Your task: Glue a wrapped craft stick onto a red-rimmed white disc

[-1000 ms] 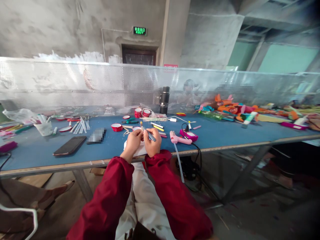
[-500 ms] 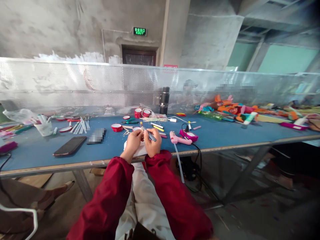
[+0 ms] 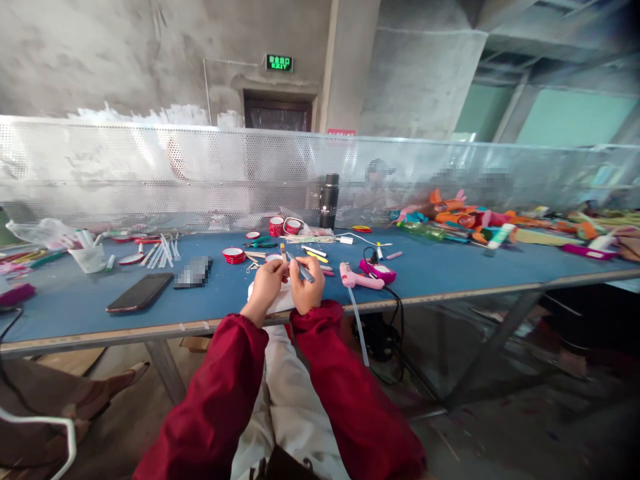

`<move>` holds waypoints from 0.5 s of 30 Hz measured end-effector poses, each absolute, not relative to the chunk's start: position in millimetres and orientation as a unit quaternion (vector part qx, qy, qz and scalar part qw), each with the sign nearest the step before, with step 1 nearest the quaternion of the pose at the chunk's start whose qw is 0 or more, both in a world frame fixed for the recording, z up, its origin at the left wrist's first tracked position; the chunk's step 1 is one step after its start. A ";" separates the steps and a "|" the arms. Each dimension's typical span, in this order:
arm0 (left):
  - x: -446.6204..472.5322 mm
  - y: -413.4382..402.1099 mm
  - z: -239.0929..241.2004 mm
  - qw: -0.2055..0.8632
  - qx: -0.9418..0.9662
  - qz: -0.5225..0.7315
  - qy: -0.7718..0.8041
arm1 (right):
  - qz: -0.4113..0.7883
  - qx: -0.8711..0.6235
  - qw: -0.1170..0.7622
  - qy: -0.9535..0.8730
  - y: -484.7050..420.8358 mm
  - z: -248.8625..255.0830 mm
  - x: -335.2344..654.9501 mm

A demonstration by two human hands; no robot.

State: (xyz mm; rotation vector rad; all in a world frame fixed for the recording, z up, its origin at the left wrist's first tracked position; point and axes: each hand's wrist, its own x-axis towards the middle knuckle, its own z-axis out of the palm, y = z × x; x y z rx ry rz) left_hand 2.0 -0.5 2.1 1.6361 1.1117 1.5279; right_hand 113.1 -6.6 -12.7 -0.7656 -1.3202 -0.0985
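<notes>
Head view, both of my hands raised just above the near edge of the tabletop [image 3: 450, 267]. The thing in work is a slender rod [image 3: 300, 271], blue-grey along its shaft and paler, yellowish, at its far tip; it is tilted, the far tip pointing up and away to my left, the near end running down to my right. My right hand [image 3: 306, 288] is curled closed round the lower part of the rod, fingers wrapped over it, so that the shaft crosses the top of this hand. My left hand [image 3: 267, 283] meets it from the other side, thumb and forefinger pinched together on the rod close to its far end, the other fingers folded in. The two hands touch or nearly touch at the fingertips. Anything small held between the left fingertips is too fine to make out, and the middle of the rod is covered by my right fingers. A white object [image 3: 280, 304] lies on the tabletop directly beneath the hands, mostly hidden by them. A pink glue gun [image 3: 357, 279] lies just to the right, a red tape roll [image 3: 233, 254] beyond the left hand, a dark phone [image 3: 139, 292] well apart to the left.
</notes>
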 end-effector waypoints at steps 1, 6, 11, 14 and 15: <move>1.9 0.1 1.5 0.316 0.620 0.581 0.423 | -0.047 -0.341 0.720 -0.602 -6.9 -12.6 113.0; 0.6 3.9 -3.0 0.310 0.622 0.582 0.422 | -0.053 -0.326 0.711 -0.621 -8.9 -11.6 112.5; 0.3 4.3 -3.1 0.304 0.625 0.579 0.426 | -0.049 -0.341 0.719 -0.604 -7.9 -12.3 112.3; 0.9 4.2 -2.8 0.307 0.623 0.581 0.424 | -0.047 -0.336 0.720 -0.605 -8.1 -12.6 112.6; 1.0 4.1 -2.7 0.308 0.622 0.582 0.424 | -0.048 -0.334 0.717 -0.610 -8.3 -12.5 112.7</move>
